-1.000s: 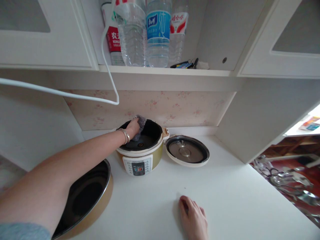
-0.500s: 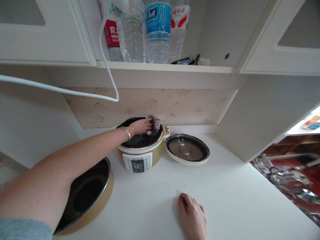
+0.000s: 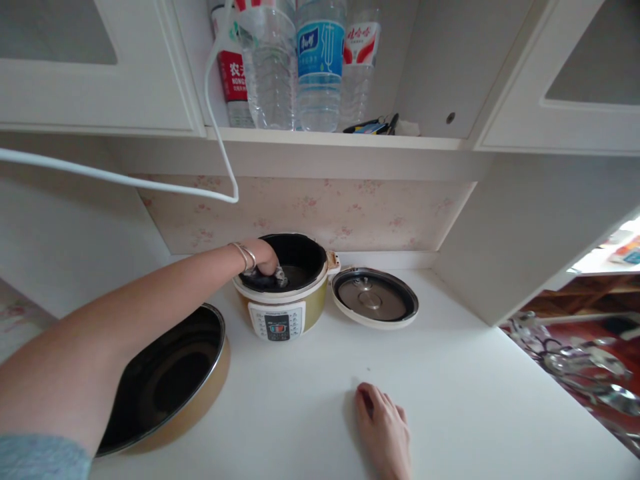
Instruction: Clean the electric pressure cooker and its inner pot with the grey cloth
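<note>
My left hand (image 3: 264, 257) reaches down inside the open pressure cooker (image 3: 315, 301), at the left part of its dark interior. It is closed on a greyish cloth (image 3: 281, 276), of which only a small piece shows past the fingers. The cooker's round lid (image 3: 371, 300) lies with its inner side up on the counter, just right of the cooker. Loosely curled, my right hand (image 3: 384, 427) rests on the white counter (image 3: 290, 407) nearer to me; I see nothing in its fingers.
A large dark pan (image 3: 210, 390) with a golden outside stands at the left, partly under my left arm. Overhead, a shelf holds several plastic bottles (image 3: 321, 73). A white cable (image 3: 165, 188) hangs across the upper left. Metal utensils (image 3: 585, 360) show at the far right.
My left hand, with the cloth, has moved from the cooker's right rim to the left and down into it. My right hand stays in place. The view has shifted slightly.
</note>
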### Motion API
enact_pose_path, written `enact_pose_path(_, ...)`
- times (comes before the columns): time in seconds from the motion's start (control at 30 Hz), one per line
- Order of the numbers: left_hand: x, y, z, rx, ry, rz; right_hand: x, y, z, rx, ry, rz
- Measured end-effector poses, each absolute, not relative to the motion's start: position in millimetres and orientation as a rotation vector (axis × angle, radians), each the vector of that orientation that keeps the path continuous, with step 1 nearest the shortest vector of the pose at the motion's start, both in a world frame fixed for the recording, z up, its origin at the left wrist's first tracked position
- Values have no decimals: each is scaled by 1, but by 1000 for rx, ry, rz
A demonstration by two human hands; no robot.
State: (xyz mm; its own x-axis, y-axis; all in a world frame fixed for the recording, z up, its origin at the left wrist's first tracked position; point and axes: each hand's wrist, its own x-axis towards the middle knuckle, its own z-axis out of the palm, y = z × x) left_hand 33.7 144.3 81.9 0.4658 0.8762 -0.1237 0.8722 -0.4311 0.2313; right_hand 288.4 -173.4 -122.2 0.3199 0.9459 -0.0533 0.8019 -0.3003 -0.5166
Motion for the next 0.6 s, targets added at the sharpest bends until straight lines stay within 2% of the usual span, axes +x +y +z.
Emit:
enact_pose_path(0.1,37,130,101,2215,1490,-398,289,-173,-123,-2212,-1559,519)
enact_pose_path(0.2,47,114,117,1950,1351,-522,290,-172,-124,-2186,-1580,526)
enact_pose_path(0.3,62,104,119,1786,1238,-279,291,-171,-126,-2167,-1585,513)
enact_pose_path(0.5,94,116,87,1347,1267,515,291,-172,-127,-2158,-1581,510)
enact_pose_path(0.6,109,133,74,1256,1264,721,291,-172,-128,-2157,-1568,507)
